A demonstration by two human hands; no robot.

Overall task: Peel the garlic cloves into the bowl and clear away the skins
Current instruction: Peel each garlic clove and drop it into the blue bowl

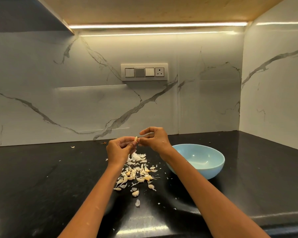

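My left hand [119, 149] holds a small pale garlic clove [136, 138] between curled fingers, raised above the black counter. My right hand [154, 139] pinches at the clove's right side with thumb and fingertips. Below the hands lies a pile of garlic cloves and papery skins [136, 172], with one loose clove [135, 193] nearer to me. A light blue bowl [213, 170] stands to the right of the pile, behind my right forearm; its visible inside looks empty.
The black stone counter [41, 177] runs to a marble backsplash with a switch and socket plate [144, 72]. A marble side wall closes the right end. Stray skin bits [72, 147] lie at the back left. The counter's front edge is near the bottom right.
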